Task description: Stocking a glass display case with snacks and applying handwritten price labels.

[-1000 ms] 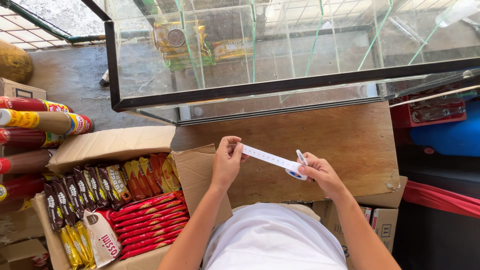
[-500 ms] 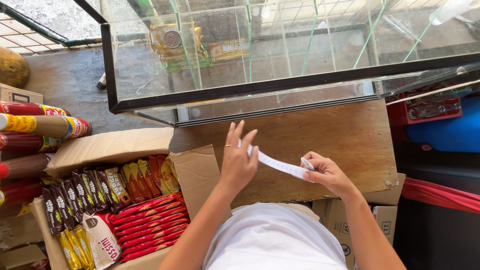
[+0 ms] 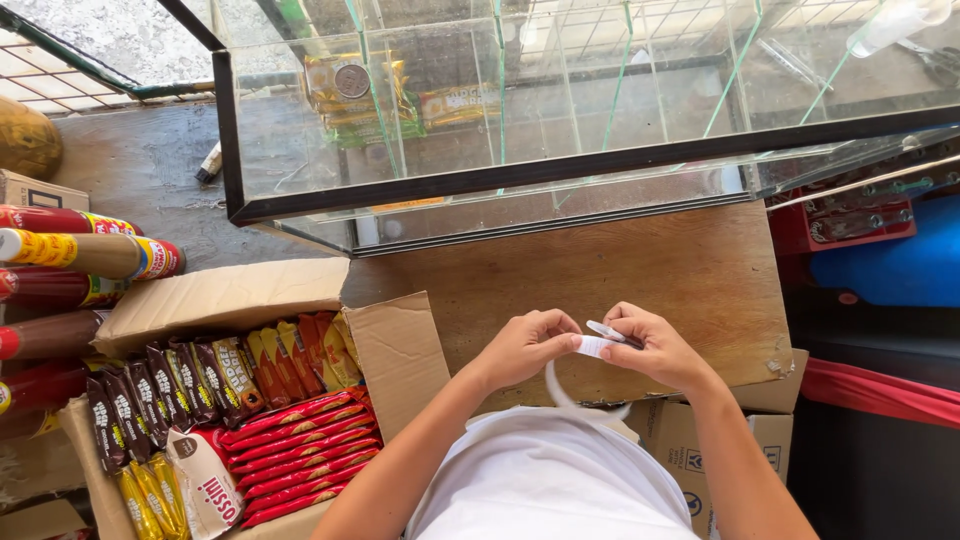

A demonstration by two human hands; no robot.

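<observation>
A: What are the two hands doing?

B: The left hand [image 3: 525, 345] and the right hand [image 3: 655, 347] meet just below the middle of the view, over the wooden board [image 3: 640, 275]. Between them they pinch a white paper strip [image 3: 592, 346]. The left fingertips are closed on its end at about 9 o'clock of the strip, the right fingers closed on it from 3 o'clock.

A: How does the strip lie?

B: The short taut part between the hands runs roughly 9 to 3 o'clock. The rest hangs down in a loop towards 6 o'clock, curving back up below the right hand. The right hand also clasps a pen [image 3: 612, 331], which lies nearly level and points to about 10 o'clock.

A: And around them?

B: At 8 o'clock from the hands sits an open cardboard box [image 3: 400, 345] filled with snack packets [image 3: 230, 375], brown and yellow ones above rows of red ones. At 12 o'clock, beyond the board, stands a glass display case [image 3: 500, 180] with a dark frame. At 9 o'clock, by the left edge, red and yellow tubes [image 3: 80, 255] lie stacked on their sides. A smaller carton [image 3: 690, 440] sits under the board at 5 o'clock.
</observation>
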